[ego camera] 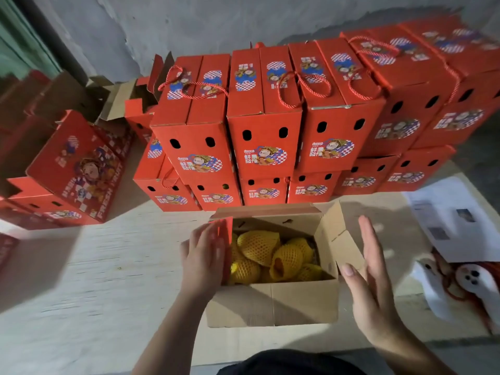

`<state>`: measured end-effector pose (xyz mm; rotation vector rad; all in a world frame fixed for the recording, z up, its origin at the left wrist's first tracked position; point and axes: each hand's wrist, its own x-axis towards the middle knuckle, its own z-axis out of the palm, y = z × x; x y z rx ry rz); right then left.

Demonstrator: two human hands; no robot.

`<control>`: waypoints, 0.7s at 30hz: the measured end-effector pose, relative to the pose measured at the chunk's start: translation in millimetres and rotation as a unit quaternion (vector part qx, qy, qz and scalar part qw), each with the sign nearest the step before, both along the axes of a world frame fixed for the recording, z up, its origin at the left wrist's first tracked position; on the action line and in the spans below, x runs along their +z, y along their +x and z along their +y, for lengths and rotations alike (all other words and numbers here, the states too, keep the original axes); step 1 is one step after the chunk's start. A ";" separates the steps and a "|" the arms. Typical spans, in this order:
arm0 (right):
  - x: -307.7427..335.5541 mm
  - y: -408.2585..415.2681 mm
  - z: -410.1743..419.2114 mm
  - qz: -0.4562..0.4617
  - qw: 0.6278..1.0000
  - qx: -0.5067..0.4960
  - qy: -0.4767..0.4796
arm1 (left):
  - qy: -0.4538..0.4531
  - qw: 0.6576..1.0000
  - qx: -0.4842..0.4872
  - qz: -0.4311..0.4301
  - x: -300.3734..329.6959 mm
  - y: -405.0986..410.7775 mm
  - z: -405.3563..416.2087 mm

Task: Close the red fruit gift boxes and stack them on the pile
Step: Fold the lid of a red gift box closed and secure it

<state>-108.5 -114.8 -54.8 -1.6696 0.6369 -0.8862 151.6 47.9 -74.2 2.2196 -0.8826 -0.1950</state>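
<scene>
An open box (pixel 273 301) sat on the pale surface (pixel 94 280) in front of the pile, its brown cardboard inside showing and its flaps up: the left flap (pixel 226 239), red on its outer face, stood nearly upright, and the right flap (pixel 343 239) leaned outward. Inside lay fruit (pixel 259 249) wrapped in yellow foam netting. Behind it stood the pile (pixel 270 125) of closed red boxes, two tiers high, printed with a cartoon figure and fitted with red rope handles.
</scene>
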 end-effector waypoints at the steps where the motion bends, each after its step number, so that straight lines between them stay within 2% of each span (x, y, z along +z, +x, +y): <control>1: 0.2 -2.4 -1.0 0.002 1.000 0.017 0.003 | 0.059 0.998 -0.018 -0.026 -3.2 -2.1 -1.7; 3: 3.5 -5.9 -1.5 0.013 0.997 0.067 0.025 | 0.110 0.993 -0.015 -0.047 -4.8 -5.7 -2.6; 5: 5.3 -7.7 -2.1 0.035 0.987 0.148 0.059 | 0.115 0.991 0.006 -0.066 -4.1 -9.9 -3.0; 7: 2.2 -4.3 -4.7 0.100 0.971 0.205 0.075 | 0.141 0.986 0.021 -0.083 -2.7 -13.5 -4.9; 8: -1.1 -0.4 -7.3 0.151 0.966 0.206 0.051 | 0.162 0.983 0.026 -0.086 -1.8 -14.5 -6.7; 10: -7.4 7.6 -16.4 0.254 0.947 0.169 -0.102 | 0.193 0.976 0.034 -0.092 -1.0 -14.6 -10.8; 12: -14.6 19.4 -27.1 0.282 0.910 0.131 -0.274 | 0.210 0.971 0.033 -0.105 -1.9 -11.1 -14.9; 14: -20.1 33.2 -36.7 0.285 0.901 0.088 -0.315 | 0.218 0.970 0.044 -0.102 -2.5 -1.8 -19.1; 18: -27.4 56.6 -48.8 0.346 0.919 -0.001 -0.189 | 0.160 0.979 0.101 -0.081 -4.1 13.9 -27.7; 21: -30.9 65.0 -58.4 0.339 0.939 0.046 0.019 | 0.109 0.989 0.102 -0.022 -8.6 14.5 -31.0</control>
